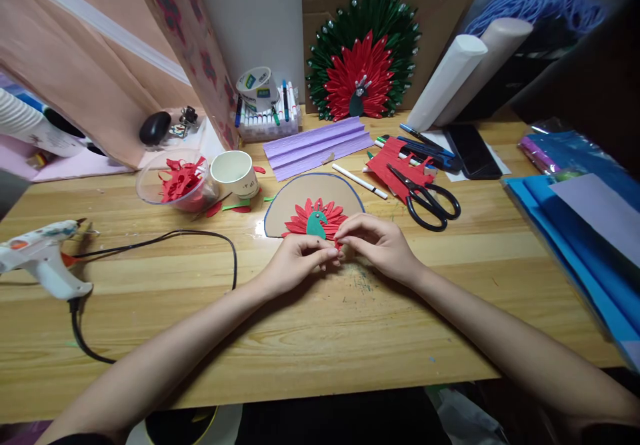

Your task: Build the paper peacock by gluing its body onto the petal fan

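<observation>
My left hand (305, 260) and my right hand (383, 244) meet near the middle of the table, fingertips pinched on a small red paper piece (337, 245). Just behind them lies a half-round cardboard piece (285, 202) with a blue outline. On it, red paper petals (299, 215) fan out around a green paper bird shape (315, 224). My right hand covers the right end of the petals. The exact shape of the red piece between my fingers is mostly hidden.
Black scissors (427, 205) rest on red crepe paper (393, 168) at right. A glue gun (45, 255) lies left, its cord (165, 235) crossing the table. Behind stand a paper cup (234, 173), a plastic bowl (145, 188) of red scraps and a finished peacock (363, 58).
</observation>
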{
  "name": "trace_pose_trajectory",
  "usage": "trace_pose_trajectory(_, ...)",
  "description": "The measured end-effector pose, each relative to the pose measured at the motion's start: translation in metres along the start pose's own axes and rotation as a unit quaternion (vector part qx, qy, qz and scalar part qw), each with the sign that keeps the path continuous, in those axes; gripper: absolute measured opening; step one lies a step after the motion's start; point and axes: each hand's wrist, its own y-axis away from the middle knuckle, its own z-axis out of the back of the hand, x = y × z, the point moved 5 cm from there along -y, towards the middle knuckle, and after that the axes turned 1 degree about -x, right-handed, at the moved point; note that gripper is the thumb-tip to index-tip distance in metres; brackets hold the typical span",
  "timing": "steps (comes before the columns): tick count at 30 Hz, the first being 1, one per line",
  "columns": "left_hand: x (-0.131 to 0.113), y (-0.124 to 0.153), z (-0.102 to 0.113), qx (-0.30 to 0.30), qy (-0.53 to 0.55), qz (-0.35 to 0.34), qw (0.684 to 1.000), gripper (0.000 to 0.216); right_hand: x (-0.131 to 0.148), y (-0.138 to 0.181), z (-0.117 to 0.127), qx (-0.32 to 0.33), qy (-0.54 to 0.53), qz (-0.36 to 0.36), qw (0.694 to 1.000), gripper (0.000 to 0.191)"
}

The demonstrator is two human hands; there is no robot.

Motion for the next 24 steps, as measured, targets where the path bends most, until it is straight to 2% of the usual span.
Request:
trace_pose_trajectory(7,0.002,0.000,-0.001,0.018,0.035,0.044,0.998,0.023,0.007,0.001,0.001,0.000,-0.002,0.044,0.999,0.013)
trace_pose_trajectory(14,0.005,-0.003,0.001,0.046,0.057,0.056,0.996,0.025,0.010,0.002,0.001,0.003,-0.001,0.055,0.998,0.010)
trace_pose_trajectory(18,0.005,-0.003,0.001,0.046,0.044,0.061,0.996,0.026,0.008,0.003,-0.001,0.005,-0.011,0.024,1.000,0.007)
trace_pose_trajectory(24,0.005,-0.004,0.002,0.039,0.036,0.056,0.997,0.025,-0.002,0.000,-0.003,0.008,-0.098,-0.065,0.993,0.024)
